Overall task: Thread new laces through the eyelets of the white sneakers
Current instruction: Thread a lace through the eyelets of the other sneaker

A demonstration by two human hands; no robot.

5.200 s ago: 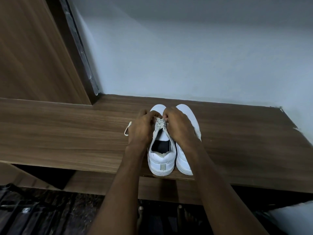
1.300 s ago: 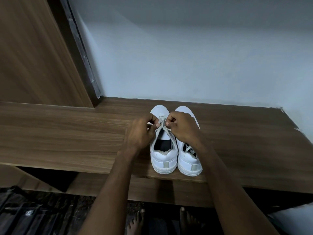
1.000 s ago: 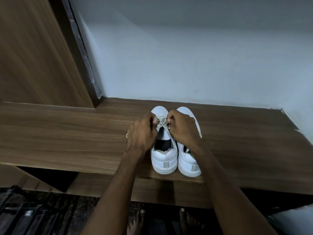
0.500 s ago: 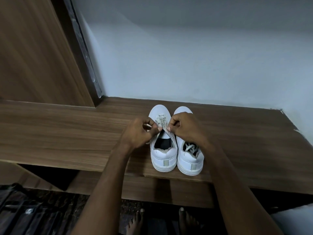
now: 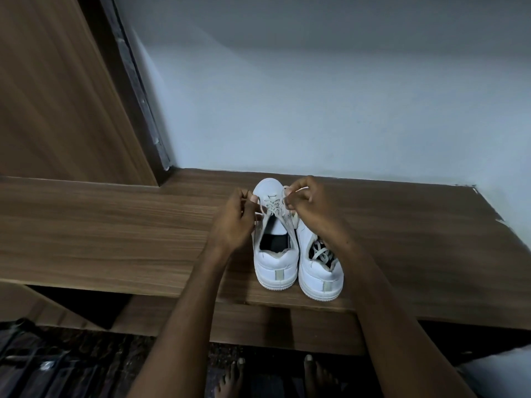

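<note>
Sneakers, white, stand as a pair near the bench's [image 5: 115, 225] front edge, heels toward me, toes at twelve o'clock toward the wall [image 5: 316, 110]. Starting at nine o'clock, I have my left hand [image 5: 234, 222] beside the left sneaker [image 5: 274, 262], its fingers curled tight, pinching one end of the lace [image 5: 273, 203] between thumb and forefinger. That lace is crossed through the eyelets nearest the toe; the eyelets toward the tongue look unthreaded yet, as far as I can make out. At three o'clock of the lacing, my right hand [image 5: 309, 206] pinches the other end, fingers curled round it, above the right sneaker [image 5: 320, 271], whose own lace lies loosely bunched in the shoe's opening.

I judge the lace soft, limp and light: it will buckle if pushed from far back, so I would hold it right at the stiff tip and feed that through each eyelet. The shoe is light enough to slide under a pull, so even tension from both ends should keep it put.
</note>
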